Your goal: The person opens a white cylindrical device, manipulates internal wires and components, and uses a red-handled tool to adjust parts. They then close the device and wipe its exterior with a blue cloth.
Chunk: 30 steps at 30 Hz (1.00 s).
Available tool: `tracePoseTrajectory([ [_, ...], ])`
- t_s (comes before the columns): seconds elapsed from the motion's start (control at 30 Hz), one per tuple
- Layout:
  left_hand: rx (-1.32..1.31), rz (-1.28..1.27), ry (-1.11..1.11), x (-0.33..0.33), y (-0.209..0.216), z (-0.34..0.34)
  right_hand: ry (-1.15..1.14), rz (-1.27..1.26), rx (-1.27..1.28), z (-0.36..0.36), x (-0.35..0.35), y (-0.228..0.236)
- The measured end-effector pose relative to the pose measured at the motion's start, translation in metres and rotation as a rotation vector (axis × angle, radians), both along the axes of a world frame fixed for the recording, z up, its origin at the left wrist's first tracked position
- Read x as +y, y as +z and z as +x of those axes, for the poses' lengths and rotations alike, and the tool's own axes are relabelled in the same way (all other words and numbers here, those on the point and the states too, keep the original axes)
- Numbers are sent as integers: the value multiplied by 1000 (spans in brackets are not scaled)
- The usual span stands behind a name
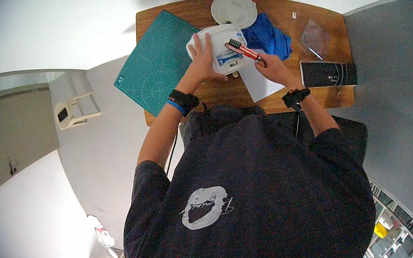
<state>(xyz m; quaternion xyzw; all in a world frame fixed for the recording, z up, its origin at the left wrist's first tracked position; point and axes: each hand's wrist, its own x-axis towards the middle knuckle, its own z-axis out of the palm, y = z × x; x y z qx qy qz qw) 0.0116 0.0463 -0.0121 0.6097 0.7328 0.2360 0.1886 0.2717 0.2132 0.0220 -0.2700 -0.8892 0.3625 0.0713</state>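
A white plastic appliance housing [224,35] with blue markings and a small window-like recess stands tilted at the middle of the table. My left hand [202,63] grips its left side, fingers spread over the top and thumb low along the near edge. In my right hand [271,68] is a small brush [245,50] with a red and white handle and a dark bristle head. The bristle head is over the right part of the housing; I cannot tell if it touches. Behind the housing lies a round white lid-like disc [234,10].
The wooden table [289,102] bears a green cutting mat [153,64] at left, a blue cloth [270,38] and white paper [260,84] near the housing. At right are a clear plastic bag [315,36] and a black flat box [324,73]. A pale chair [74,109] stands far left.
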Motion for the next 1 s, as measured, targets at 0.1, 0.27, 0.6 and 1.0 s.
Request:
tracePoseTrajectory([
  [0.1, -26, 50, -7, -4, 1, -2, -129, -14, 90, -7, -13, 29],
  [0.27, -11, 40, -5, -4, 4, 1, -129, 96, 267, -7, -23, 9],
  [0.6, 51, 34, 1, 0, 5, 1, -173, -12, -114, 9, -18, 10],
  [1.0, -65, 72, 83, 1, 10, 7, -343, 9, 11, 24, -2, -40],
])
